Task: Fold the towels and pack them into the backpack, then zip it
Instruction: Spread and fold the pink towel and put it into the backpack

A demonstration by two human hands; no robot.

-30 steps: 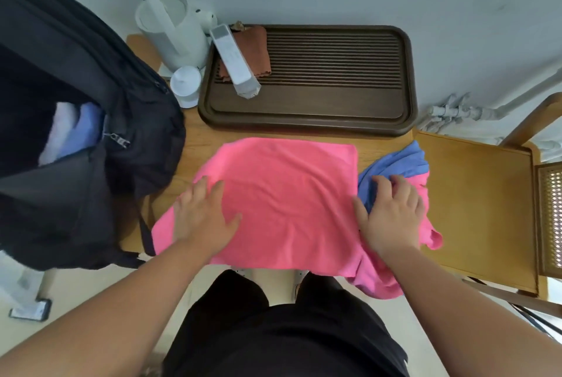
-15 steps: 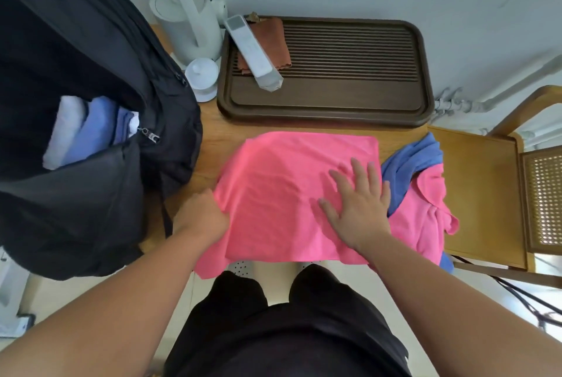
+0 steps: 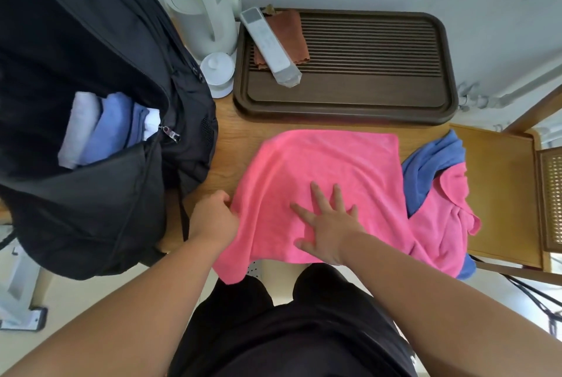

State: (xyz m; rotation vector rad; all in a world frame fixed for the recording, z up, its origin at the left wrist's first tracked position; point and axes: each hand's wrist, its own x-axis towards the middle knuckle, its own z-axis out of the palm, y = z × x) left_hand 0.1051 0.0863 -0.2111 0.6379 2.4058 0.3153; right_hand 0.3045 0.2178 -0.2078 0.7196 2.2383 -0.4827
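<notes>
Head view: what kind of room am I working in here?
Probably a home tea corner: a slatted wooden tea tray, a white electric kettle and a wooden chair against a plain wall.

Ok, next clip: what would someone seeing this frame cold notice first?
The bright pink towel spread across the middle of the wooden table stands out first, with the right hand pressed flat on it and the left hand gripping its left edge. Next is the open black backpack on the left, folded towels already inside. A crumpled blue and pink pile waits on the right.
</notes>
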